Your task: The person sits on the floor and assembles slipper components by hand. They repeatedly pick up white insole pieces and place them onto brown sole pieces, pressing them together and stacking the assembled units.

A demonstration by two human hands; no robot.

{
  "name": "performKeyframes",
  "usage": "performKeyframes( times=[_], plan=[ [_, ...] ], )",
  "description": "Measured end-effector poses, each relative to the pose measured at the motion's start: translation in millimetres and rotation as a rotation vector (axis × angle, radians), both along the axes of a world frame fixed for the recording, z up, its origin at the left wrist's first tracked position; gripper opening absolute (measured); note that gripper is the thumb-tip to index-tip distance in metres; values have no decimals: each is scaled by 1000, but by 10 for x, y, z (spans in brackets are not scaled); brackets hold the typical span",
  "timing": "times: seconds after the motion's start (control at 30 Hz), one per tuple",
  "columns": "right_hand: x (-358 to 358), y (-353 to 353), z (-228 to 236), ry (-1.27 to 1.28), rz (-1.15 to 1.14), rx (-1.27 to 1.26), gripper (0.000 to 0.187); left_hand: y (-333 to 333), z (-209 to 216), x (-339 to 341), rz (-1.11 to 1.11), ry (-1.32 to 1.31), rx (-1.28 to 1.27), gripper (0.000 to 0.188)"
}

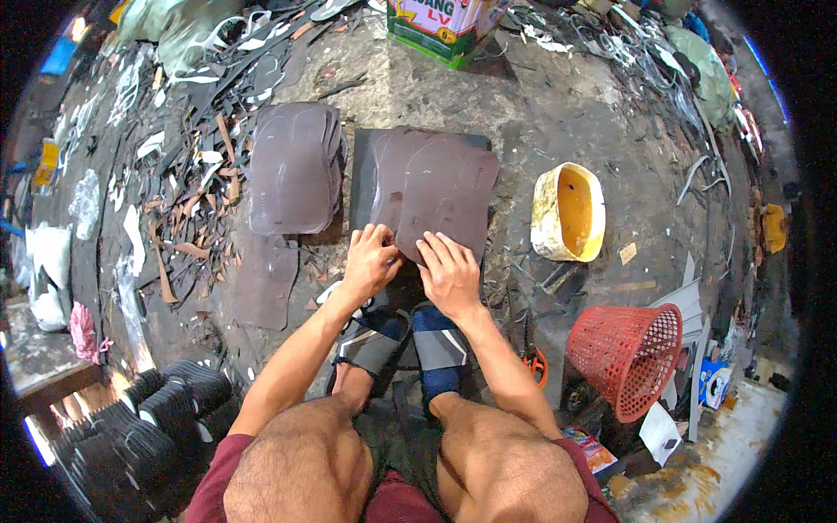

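1. Sitting low over a rough, stained concrete floor (pixel 558 113), a person works with both knees drawn up and two sandalled feet planted just below the hands
2. Littering the floor on the far left is a spread of dark rubber offcuts (pixel 187 183); tangled strips and scrap lie along the far right edge
3. Two hands are at work: the left hand (pixel 370 261) rests with fingers curled, fingertips pressed on the near edge of a brown rubber sheet (pixel 440 196), and the right hand (pixel 450 273) lies just beside it, fingers spread flat on the same edge
4. That sheet lies at the scene's centre on one dark cutting board (pixel 362 174), overlapped with similar brown pieces
5. One stack of brown sheets (pixel 295 166) sits to the left, with one single flat piece (pixel 266 283) nearer
6. To the right: one yellow tub (pixel 568 212), open and stained, and one red mesh basket (pixel 628 353) tipped on its side
7. One green-edged carton (pixel 440 26) stands at the far side
8. A pile of black soles (pixel 166 401) sits near left
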State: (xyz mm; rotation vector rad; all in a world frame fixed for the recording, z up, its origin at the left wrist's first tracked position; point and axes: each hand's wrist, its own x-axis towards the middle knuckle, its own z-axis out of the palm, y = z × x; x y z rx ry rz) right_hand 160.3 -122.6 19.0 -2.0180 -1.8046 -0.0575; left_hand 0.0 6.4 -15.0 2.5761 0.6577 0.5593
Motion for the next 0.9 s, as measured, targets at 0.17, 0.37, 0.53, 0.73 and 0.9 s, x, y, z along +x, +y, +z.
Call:
performKeyframes(
  times=[0.17, 0.37, 0.53, 0.73, 0.9],
  plan=[
    [146, 125, 119, 201, -96, -76, 32, -54, -45, 39, 56, -9, -42, 16],
    [125, 124, 132, 77, -40, -76, 25, -68, -50, 27, 61, -24, -4, 26],
    [203, 333, 218, 5, -96, -300, 23, -405, 26, 80, 167, -110, 95, 28],
    [78, 209, 275, -99, 66, -349, 15, -472, 130, -60, 189, -70, 72, 26],
    [210, 255, 216, -66, 93, -374, 27, -418, 219, -13, 121, -133, -7, 33]
  ],
)
